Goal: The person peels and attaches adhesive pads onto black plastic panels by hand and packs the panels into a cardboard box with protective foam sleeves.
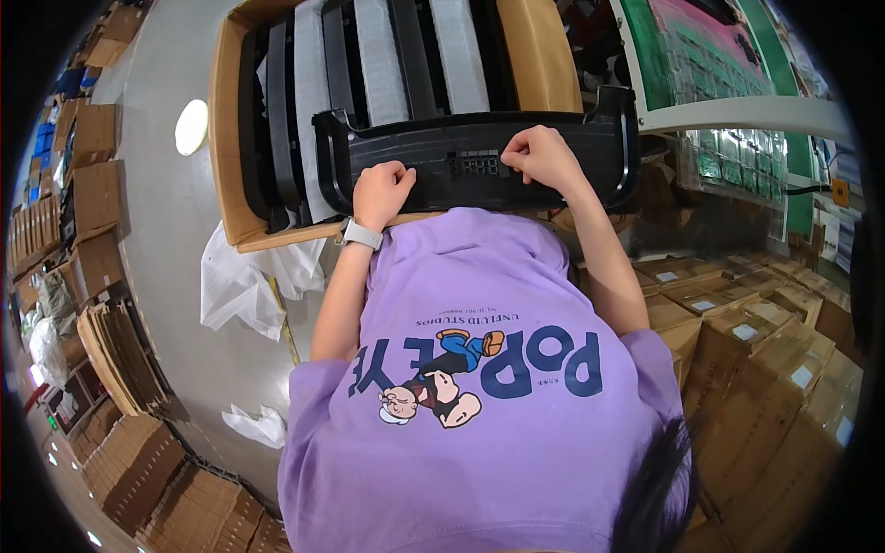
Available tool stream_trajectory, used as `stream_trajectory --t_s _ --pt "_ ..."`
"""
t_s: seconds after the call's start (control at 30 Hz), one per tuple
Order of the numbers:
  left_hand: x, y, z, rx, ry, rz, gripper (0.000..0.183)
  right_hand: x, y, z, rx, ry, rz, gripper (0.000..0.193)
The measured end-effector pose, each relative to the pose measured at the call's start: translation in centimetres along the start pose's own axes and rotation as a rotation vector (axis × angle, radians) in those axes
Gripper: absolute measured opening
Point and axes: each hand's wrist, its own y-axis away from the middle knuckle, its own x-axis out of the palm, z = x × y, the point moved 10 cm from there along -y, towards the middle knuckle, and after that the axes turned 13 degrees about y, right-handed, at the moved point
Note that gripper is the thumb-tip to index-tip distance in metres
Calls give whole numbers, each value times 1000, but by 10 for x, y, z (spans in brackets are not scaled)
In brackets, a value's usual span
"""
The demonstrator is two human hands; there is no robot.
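Note:
A long black plastic panel [419, 152] with raised, upturned ends lies across the near part of an open carton, close against my body. Near the middle of its face is a small grid of dark and grey rectangles [475, 164]. My right hand [546, 163] is over the panel just right of this grid, thumb and forefinger pinched together at its edge. Whatever is between those fingertips is too small to make out. My left hand [383, 194], below a pale wristwatch [362, 235], rests closed on the panel's near left part, its fingers curled and their inner side hidden.
The open carton [224, 138] holds several upright black panels with white foam wrap [380, 64] between them. White plastic sheeting [241, 286] lies on the floor at left. Stacked cartons [737, 369] stand at right, below a white rail [756, 112] and clear plastic trays [733, 161].

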Motion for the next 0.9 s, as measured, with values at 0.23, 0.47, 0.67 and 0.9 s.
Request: stream_trajectory --t_s 0.23,0.47,0.67,0.9 --pt "0 -2 -1 -18 11 3 26 -6 2 2 4 47 -58 14" --pt "3 0 1 -15 13 13 26 0 3 -2 33 162 -76 17" --pt "3 3 7 -37 18 18 25 -16 7 19 -40 384 -156 21" --pt "1 -5 4 -24 27 17 26 -11 -2 4 69 368 -26 33"
